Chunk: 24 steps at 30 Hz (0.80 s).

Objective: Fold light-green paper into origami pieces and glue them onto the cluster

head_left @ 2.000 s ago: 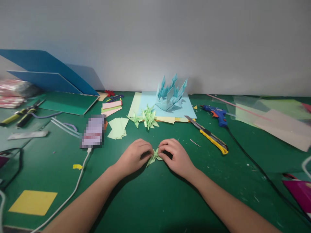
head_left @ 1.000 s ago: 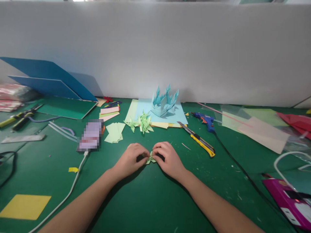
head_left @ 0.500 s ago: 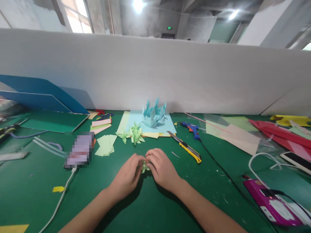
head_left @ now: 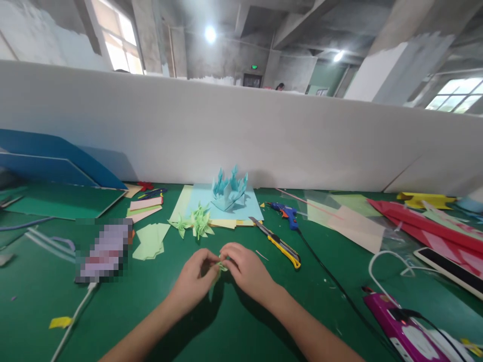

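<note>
My left hand (head_left: 194, 279) and my right hand (head_left: 247, 269) meet low in the middle of the view, fingers pinched together. Between their fingertips is a small folded light-green paper piece (head_left: 223, 267), partly covered by the fingers. Beyond my hands lie light-green folded paper flowers (head_left: 201, 221), with a smaller cluster of the same kind (head_left: 182, 226) to their left. Behind them a spiky turquoise folded-paper piece (head_left: 228, 196) stands on coloured sheets (head_left: 252, 210). Cut green paper slips (head_left: 150, 242) are stacked to the left of my hands.
Right of centre lie a yellow box cutter (head_left: 279, 245), blade extended, and a blue glue gun (head_left: 286, 212) with a black cord. A magenta power strip (head_left: 396, 322) and a phone (head_left: 449, 271) are at right. Blue boards (head_left: 49, 168) lean at left, near a blurred-out device (head_left: 106, 247).
My view has tilted up and turned slightly right, so the table things appear lower and further left. Both hands keep pinching the green paper piece, which has turned a little between the fingers.
</note>
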Each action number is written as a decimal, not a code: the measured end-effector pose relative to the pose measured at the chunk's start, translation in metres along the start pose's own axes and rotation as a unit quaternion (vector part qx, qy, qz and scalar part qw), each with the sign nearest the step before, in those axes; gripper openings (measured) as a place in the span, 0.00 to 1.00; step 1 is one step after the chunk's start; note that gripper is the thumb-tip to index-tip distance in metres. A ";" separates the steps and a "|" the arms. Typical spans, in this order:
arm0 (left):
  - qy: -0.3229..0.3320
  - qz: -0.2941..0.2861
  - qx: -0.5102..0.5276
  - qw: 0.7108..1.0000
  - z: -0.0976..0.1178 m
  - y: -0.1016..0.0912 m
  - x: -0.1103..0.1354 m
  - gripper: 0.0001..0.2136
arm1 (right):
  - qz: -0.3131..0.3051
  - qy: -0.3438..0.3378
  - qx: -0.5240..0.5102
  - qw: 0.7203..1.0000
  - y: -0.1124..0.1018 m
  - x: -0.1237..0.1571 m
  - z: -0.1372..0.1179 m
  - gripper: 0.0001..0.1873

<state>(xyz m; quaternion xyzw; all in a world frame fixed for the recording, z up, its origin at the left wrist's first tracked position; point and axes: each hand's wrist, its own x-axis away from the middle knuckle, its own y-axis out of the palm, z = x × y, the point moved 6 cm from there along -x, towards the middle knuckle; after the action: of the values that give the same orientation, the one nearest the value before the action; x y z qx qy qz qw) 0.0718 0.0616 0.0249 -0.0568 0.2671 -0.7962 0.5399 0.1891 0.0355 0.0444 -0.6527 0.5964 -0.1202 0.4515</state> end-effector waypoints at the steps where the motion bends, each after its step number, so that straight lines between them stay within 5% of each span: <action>1: 0.003 0.016 0.005 1.000 0.002 0.001 -0.001 0.06 | 0.003 -0.006 0.006 1.000 -0.001 0.000 0.000 0.09; 12: -0.019 -0.005 0.065 0.998 -0.003 0.019 0.003 0.05 | 0.014 -0.068 0.098 0.993 -0.004 0.010 0.000 0.09; 18: -0.059 0.019 0.135 0.989 -0.010 0.023 0.011 0.04 | 0.038 -0.057 0.003 0.998 -0.008 0.010 -0.001 0.06; 21: -0.082 0.037 0.188 0.978 -0.013 0.022 0.011 0.04 | 0.096 -0.013 -0.042 0.994 -0.026 0.007 0.018 0.08; 24: -0.096 0.027 0.245 0.964 -0.012 0.022 0.009 0.06 | 0.159 0.059 0.053 0.984 -0.055 0.003 0.056 0.09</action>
<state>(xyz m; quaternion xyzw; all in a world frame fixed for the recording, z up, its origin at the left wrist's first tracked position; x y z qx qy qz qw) 0.0824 0.0516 0.0024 0.0086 0.0119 -0.8133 0.5817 0.2653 0.0511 0.0519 -0.5163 0.7111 -0.1163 0.4628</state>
